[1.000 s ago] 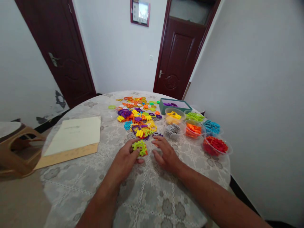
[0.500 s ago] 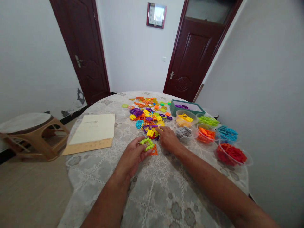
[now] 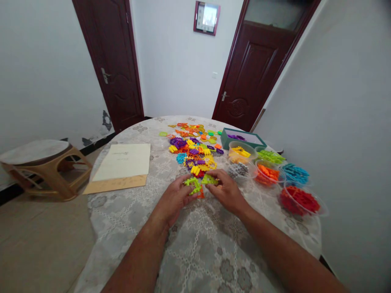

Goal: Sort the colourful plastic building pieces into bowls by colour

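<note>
My left hand [image 3: 175, 199] grips a small assembly of green and orange interlocking plastic pieces [image 3: 193, 186] just above the round table [image 3: 189, 244]. My right hand [image 3: 227, 190] pinches a loose green piece [image 3: 209, 179] and holds it against the right side of that assembly. Just beyond both hands lies a heap of mixed coloured pieces [image 3: 194, 148], yellow, purple, orange, blue and green.
Clear bowls right of the hands hold sorted pieces: yellow [image 3: 241, 153], grey [image 3: 240, 170], orange [image 3: 266, 174], green [image 3: 270, 156], blue [image 3: 295, 173], red [image 3: 299, 200]. A teal box [image 3: 241, 138] stands behind them. Papers [image 3: 124, 161] lie at the left. A wooden stool [image 3: 42, 167] stands beside the table.
My right hand reached into the heap, took a green piece and drew back to the assembly in my left hand. The camera view shifted left and then steadied.
</note>
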Demonstrator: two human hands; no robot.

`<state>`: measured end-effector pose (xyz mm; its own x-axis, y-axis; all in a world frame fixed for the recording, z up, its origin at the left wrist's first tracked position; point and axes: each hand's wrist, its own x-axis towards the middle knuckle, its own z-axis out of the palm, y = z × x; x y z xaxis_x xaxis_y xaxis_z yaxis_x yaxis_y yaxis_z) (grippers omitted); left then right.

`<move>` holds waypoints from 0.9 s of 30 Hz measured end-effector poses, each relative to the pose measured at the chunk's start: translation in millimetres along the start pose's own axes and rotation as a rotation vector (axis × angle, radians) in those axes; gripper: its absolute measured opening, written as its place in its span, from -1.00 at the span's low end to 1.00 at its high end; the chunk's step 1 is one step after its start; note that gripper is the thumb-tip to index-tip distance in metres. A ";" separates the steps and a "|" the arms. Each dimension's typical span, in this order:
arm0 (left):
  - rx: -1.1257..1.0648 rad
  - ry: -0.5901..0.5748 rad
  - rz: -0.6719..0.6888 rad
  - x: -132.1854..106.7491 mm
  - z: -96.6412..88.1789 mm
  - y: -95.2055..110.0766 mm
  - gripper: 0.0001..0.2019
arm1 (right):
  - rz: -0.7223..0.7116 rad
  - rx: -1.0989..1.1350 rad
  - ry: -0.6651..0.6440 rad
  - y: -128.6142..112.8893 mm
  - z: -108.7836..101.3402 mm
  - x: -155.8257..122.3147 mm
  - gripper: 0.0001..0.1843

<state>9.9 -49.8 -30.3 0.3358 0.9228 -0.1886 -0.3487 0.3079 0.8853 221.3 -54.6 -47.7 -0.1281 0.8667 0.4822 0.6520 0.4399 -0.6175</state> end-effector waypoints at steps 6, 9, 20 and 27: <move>0.249 -0.162 -0.006 -3.3 -0.5 0.4 -0.33 | -0.141 0.085 -0.044 -25.3 11.2 -25.3 -0.54; 0.401 -0.172 0.025 1.6 -5.0 -1.6 -0.31 | -0.124 0.072 -0.068 -21.4 13.0 -24.3 -0.57; 0.561 -0.238 0.116 7.6 -9.4 -4.8 -0.29 | -0.002 0.261 -0.070 -16.6 11.9 -25.9 -0.39; 0.476 -0.309 0.076 0.2 -7.7 -14.8 -0.22 | 0.351 0.423 -0.141 -9.2 10.1 -21.9 -0.53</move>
<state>8.5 -52.4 -46.8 0.5905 0.8057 -0.0473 0.0267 0.0390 0.9989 210.6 -75.3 -58.8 -0.0755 0.9882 0.1336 0.3209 0.1510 -0.9350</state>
